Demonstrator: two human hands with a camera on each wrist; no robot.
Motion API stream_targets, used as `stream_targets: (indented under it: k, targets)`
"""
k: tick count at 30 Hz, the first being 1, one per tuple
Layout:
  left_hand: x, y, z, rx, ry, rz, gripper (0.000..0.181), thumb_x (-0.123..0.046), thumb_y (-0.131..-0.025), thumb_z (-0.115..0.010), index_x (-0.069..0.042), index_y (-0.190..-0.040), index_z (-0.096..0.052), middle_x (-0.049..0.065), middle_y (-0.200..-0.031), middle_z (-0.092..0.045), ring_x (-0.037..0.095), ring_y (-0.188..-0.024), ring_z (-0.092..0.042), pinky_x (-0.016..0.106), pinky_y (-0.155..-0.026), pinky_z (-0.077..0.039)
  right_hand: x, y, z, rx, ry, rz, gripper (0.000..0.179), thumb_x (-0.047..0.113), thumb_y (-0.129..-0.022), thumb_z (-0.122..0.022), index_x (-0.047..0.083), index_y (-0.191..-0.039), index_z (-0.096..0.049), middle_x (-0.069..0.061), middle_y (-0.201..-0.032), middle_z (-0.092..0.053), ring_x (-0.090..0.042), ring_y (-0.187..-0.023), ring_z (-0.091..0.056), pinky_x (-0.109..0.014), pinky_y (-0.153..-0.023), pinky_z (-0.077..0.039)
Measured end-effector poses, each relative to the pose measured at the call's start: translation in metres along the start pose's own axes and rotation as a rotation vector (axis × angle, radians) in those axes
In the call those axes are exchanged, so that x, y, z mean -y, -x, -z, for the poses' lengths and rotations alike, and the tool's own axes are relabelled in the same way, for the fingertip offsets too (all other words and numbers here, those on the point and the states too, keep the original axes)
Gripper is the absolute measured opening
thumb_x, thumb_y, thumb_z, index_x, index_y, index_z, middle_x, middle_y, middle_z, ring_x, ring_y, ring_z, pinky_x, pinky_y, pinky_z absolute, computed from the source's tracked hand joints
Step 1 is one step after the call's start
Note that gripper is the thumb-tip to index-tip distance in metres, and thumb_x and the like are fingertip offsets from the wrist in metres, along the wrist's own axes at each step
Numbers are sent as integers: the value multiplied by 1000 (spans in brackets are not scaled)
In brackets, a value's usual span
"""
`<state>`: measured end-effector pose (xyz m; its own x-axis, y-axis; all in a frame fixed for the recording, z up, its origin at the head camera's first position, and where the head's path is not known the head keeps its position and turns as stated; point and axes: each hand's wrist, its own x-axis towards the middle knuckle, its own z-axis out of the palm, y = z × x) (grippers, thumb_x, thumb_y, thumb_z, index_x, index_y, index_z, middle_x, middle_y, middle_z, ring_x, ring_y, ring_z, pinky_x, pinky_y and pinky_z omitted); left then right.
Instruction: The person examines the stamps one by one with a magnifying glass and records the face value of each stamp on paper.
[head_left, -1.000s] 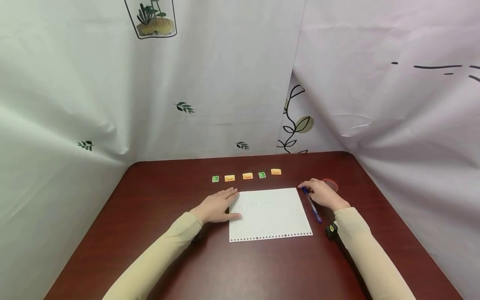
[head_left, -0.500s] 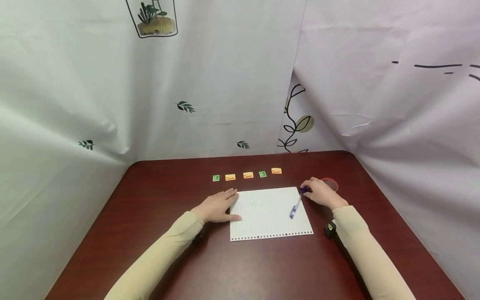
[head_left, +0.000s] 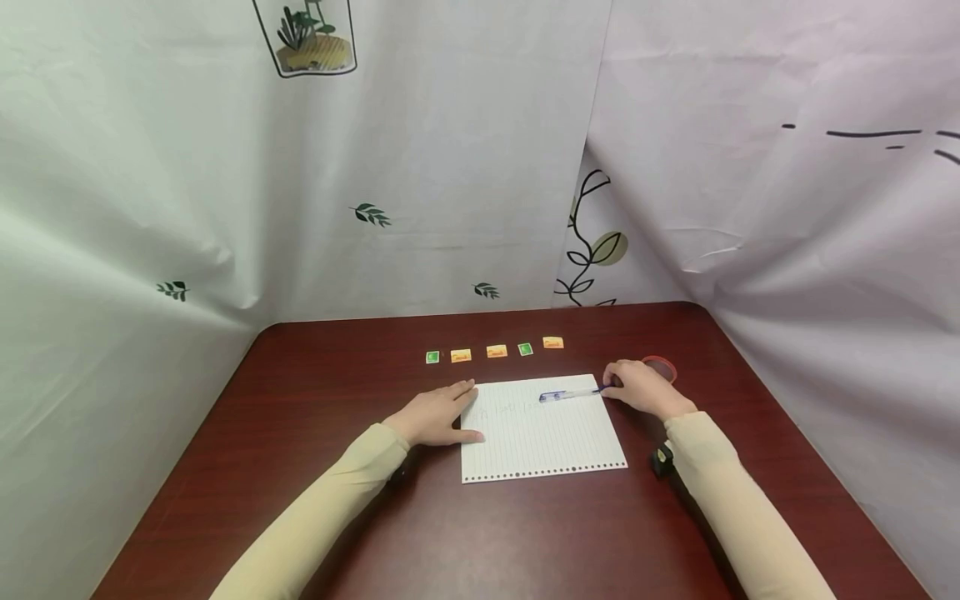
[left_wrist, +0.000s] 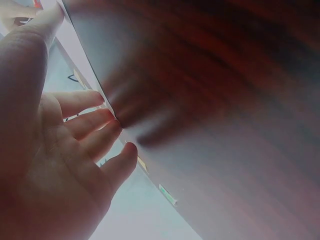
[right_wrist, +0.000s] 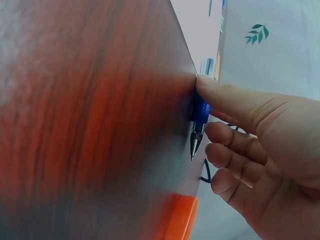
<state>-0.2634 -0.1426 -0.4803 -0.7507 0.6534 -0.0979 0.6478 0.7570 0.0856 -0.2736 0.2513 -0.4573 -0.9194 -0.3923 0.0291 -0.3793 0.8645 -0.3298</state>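
A sheet of lined paper (head_left: 540,442) with punched holes along its near edge lies on the dark red table; faint handwriting shows near its top. My left hand (head_left: 431,417) rests with straight fingers on the sheet's left edge; its fingers (left_wrist: 100,140) are spread in the left wrist view. At the upper right corner of the paper, my right hand (head_left: 641,390) pinches a blue pen (head_left: 570,395) by its blue grip near the tip. The clear barrel reaches leftward over the sheet. In the right wrist view the pen's bare tip (right_wrist: 195,145) points back toward the curled fingers.
Several small green and orange stamp-like pieces (head_left: 497,352) lie in a row beyond the paper. A red ring (head_left: 662,367) sits just behind the right hand, showing as an orange band (right_wrist: 181,217) in the right wrist view. Printed white cloth (head_left: 450,167) hangs behind the table.
The pen has swung from beside the paper's right edge, across its right part, to lie nearly level along its top. My right hand has barely shifted; the left has stayed in place.
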Motion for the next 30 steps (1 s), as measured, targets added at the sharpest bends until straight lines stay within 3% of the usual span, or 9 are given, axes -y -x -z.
stream_targets:
  k: [9, 15, 25, 30]
  targets:
    - [0, -2, 0, 6, 12, 12, 94, -69, -90, -59, -4, -155, -39, 12, -161, -34, 26, -144, -39, 42, -105, -46, -3, 0, -1, -3, 5, 51, 10, 14, -93, -73, 9, -90, -66, 2, -79, -61, -12, -69, -51, -33, -67, -46]
    - [-1, -1, 1, 18, 17, 24, 94, -70, -90, -58, -4, -155, -39, 12, -162, -33, 25, -146, -37, 42, -105, -46, 0, 1, 1, -5, -40, 5, 11, 16, -98, -68, 5, -95, -65, 0, -80, -61, -12, -69, -53, -33, -67, -47]
    - [-1, -1, 1, 11, 14, 11, 94, -69, -90, -58, -4, -155, -39, 13, -162, -33, 26, -144, -39, 41, -104, -47, 10, -7, 10, -151, -176, -25, 16, 18, -102, -62, 2, -100, -61, 0, -72, -53, -14, -63, -47, -31, -60, -41]
    - [0, -1, 0, 6, 27, 13, 94, -69, -90, -59, -4, -155, -39, 12, -162, -33, 26, -144, -40, 41, -103, -47, 20, -11, 7, -172, -278, -47, 19, 21, -103, -60, 2, -105, -60, -2, -78, -56, -15, -66, -50, -31, -60, -42]
